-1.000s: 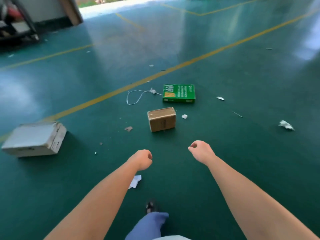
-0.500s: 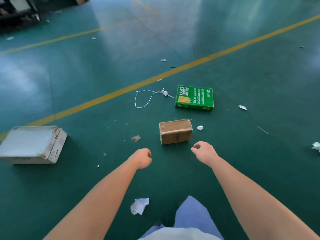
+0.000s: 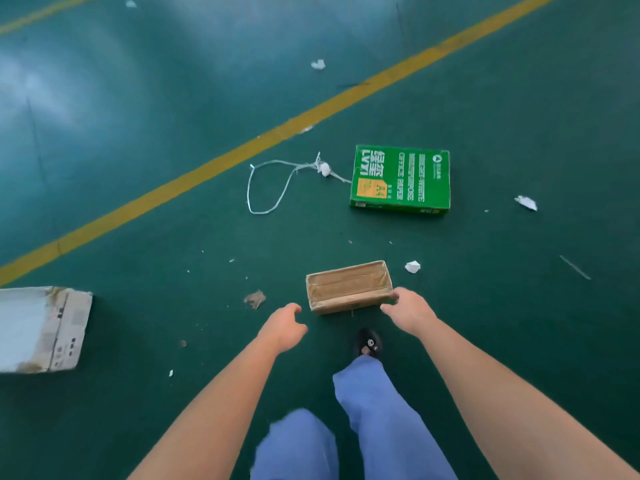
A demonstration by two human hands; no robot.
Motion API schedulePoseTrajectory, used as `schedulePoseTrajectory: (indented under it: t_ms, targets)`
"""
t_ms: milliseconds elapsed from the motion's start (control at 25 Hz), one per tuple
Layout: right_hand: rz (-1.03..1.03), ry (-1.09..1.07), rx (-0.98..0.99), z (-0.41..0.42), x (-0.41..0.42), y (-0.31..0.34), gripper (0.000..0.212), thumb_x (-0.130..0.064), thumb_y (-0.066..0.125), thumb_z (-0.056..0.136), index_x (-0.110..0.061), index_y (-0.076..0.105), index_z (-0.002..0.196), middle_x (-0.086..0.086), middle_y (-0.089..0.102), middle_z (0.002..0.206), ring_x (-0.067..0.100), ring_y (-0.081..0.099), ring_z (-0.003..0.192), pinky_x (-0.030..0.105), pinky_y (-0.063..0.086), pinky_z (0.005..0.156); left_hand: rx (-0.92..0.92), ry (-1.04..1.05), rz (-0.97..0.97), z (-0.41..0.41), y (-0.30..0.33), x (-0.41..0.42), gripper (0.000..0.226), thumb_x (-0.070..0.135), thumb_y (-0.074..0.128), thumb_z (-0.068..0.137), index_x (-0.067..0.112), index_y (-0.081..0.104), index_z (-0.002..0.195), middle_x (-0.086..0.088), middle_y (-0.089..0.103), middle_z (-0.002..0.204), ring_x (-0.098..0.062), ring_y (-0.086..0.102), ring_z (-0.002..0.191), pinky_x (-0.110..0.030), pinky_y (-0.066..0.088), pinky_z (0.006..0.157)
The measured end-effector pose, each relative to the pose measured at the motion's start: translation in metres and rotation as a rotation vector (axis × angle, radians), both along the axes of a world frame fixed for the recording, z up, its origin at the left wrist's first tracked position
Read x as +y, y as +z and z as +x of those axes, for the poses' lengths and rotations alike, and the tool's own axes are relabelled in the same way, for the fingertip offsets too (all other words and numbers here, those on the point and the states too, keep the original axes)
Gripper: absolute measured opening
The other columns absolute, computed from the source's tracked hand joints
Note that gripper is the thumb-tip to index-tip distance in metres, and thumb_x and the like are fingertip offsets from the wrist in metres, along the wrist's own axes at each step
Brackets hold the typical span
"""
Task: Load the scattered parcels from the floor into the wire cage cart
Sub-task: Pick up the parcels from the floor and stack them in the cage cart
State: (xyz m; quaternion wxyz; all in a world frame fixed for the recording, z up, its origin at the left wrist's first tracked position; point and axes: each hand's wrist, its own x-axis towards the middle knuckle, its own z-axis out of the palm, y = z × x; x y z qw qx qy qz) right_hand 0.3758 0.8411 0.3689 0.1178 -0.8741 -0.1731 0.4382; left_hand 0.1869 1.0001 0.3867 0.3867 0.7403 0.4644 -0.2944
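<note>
Brown cardboard, taped along its top, makes up the small rectangular parcel point(image 3: 349, 286) lying on the dark green painted floor point(image 3: 519, 323) straight ahead of the person. The right hand point(image 3: 408, 308) reaches to the parcel's right end, fingers loosely spread; its fingertips seem to meet the box corner, though the blur there makes contact hard to confirm. The left hand point(image 3: 284, 327) hangs just short of the parcel's left end, apart from it, fingers loosely curved and holding nothing. Beyond the parcel lies a flat green pack of A4 office paper point(image 3: 401, 180), with a loop of white plastic strapping point(image 3: 268, 183) just to its left. A battered white cardboard box point(image 3: 41, 329) sits well apart at the left edge. A yellow painted line point(image 3: 207, 168) crosses the floor diagonally. Crumpled white paper scraps point(image 3: 412, 266) are scattered about. Blue trouser legs point(image 3: 377, 410) and a black shoe point(image 3: 369, 342) show below.
</note>
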Motion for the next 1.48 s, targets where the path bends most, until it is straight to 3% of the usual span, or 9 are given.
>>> schedulePoseTrajectory:
  t_ms: [200,320,440,600,680,800,1000,1280,1480]
  targets:
    - [-0.076,-0.108,0.044,0.066,0.056,-0.11,0.044,-0.032,0.055,0.091,-0.013,0.049,0.13,0.012,0.052,0.124,0.029,0.058,0.096,0.032,0.043,0.071,0.043,0.154,-0.068,0.073,-0.101,0.049,0.063,0.02,0.056,0.093,0.011,0.028,0.148,-0.014,0.044,0.143,-0.027,0.05,0.123,-0.027,0.039,0.087]
    - [-0.132,-0.178,0.074,0.092,0.076,-0.188,0.057,-0.035,0.06,0.091,-0.014,0.037,0.139,0.012,0.039,0.139,0.032,0.051,0.117,0.039,0.043,0.09,0.076,0.26,-0.105,0.1,-0.182,0.071,0.07,0.021,0.061,0.091,0.008,0.022,0.148,-0.015,0.042,0.144,-0.031,0.047,0.126,-0.025,0.035,0.082]
    - [-0.19,-0.268,0.077,0.113,0.085,-0.27,0.084,-0.042,0.065,0.088,-0.015,0.016,0.152,0.011,0.024,0.154,0.033,0.031,0.138,0.043,0.033,0.107,0.146,0.314,-0.14,0.115,-0.269,0.088,0.091,0.027,0.065,0.089,0.012,0.003,0.154,-0.015,0.037,0.148,-0.031,0.046,0.128,-0.029,0.039,0.091]
    - [-0.291,-0.406,0.142,0.119,0.082,-0.352,0.099,-0.045,0.068,0.084,-0.015,0.005,0.154,0.013,0.019,0.157,0.033,0.023,0.143,0.045,0.025,0.115,0.266,0.323,-0.194,0.114,-0.352,0.092,0.099,0.035,0.063,0.089,0.015,-0.01,0.153,-0.014,0.041,0.146,-0.032,0.048,0.127,-0.035,0.042,0.097]
    - [-0.305,-0.453,0.188,0.116,0.079,-0.376,0.1,-0.044,0.071,0.081,-0.014,0.008,0.153,0.013,0.025,0.155,0.034,0.029,0.14,0.046,0.029,0.114,0.279,0.393,-0.233,0.111,-0.374,0.088,0.099,0.033,0.065,0.088,0.015,-0.007,0.153,-0.012,0.043,0.144,-0.031,0.049,0.125,-0.036,0.041,0.098]
    - [-0.319,-0.419,0.177,0.11,0.08,-0.39,0.102,-0.044,0.08,0.072,-0.012,0.02,0.147,0.012,0.038,0.146,0.034,0.04,0.132,0.048,0.036,0.108,0.234,0.557,-0.196,0.112,-0.388,0.089,0.082,0.029,0.074,0.079,0.016,0.024,0.142,-0.01,0.048,0.135,-0.028,0.053,0.114,-0.038,0.045,0.096]
    - [-0.254,-0.284,0.038,0.117,0.105,-0.334,0.098,-0.053,0.076,0.071,-0.024,0.017,0.144,0.007,0.042,0.145,0.033,0.038,0.129,0.047,0.031,0.106,0.115,0.695,-0.019,0.134,-0.339,0.105,0.093,0.026,0.074,0.078,0.016,0.015,0.149,-0.008,0.031,0.15,-0.03,0.046,0.125,-0.035,0.039,0.092]
    - [-0.088,-0.136,0.019,0.144,0.116,-0.165,0.127,-0.044,0.085,0.066,-0.024,-0.006,0.153,0.01,0.008,0.156,0.032,0.01,0.142,0.048,0.021,0.115,-0.13,0.561,0.015,0.175,-0.184,0.145,0.112,0.043,0.091,0.049,0.02,0.031,0.141,0.0,0.047,0.136,-0.024,0.047,0.125,-0.045,0.041,0.106]
    - [0.087,-0.49,-0.192,0.154,0.103,-0.026,0.116,-0.048,0.084,0.066,-0.029,0.008,0.152,0.011,0.041,0.141,0.032,0.031,0.131,0.048,0.036,0.103,-0.262,0.398,0.059,0.21,-0.056,0.162,0.119,0.032,0.091,0.059,0.018,0.018,0.152,-0.007,0.036,0.149,-0.028,0.037,0.136,-0.045,0.035,0.111]
